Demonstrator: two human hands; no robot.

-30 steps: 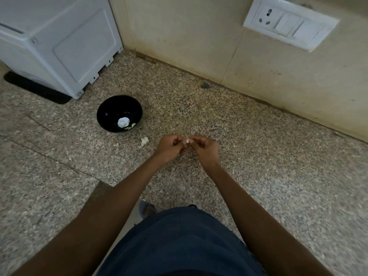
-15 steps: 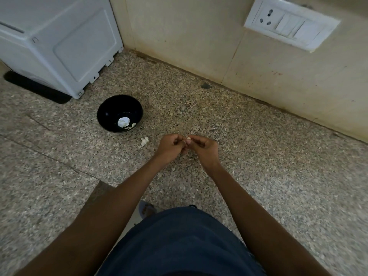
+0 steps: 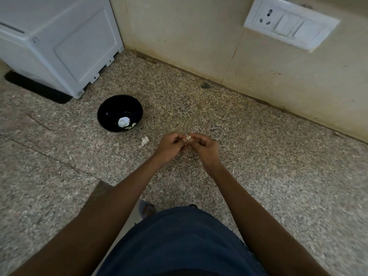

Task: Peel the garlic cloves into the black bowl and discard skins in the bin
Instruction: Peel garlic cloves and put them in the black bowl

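Observation:
A small pale garlic clove (image 3: pixel 188 138) is pinched between the fingertips of my left hand (image 3: pixel 170 145) and my right hand (image 3: pixel 205 148), held just above the speckled granite counter. Both hands meet at the clove with fingers curled. The black bowl (image 3: pixel 111 110) sits on the counter to the left and a little beyond my hands; inside it lie white garlic pieces (image 3: pixel 123 122). A scrap of white garlic skin (image 3: pixel 144 140) lies on the counter between the bowl and my left hand. No bin is in view.
A white appliance (image 3: pixel 59 40) stands on a black mat at the far left corner. The beige wall runs along the back, with a white switch and socket plate (image 3: pixel 290 23) at the upper right. The counter's front edge is by my body.
My fingers have shifted slightly on the clove; both hands stay in the same spot. Bowl and skin scrap have not moved.

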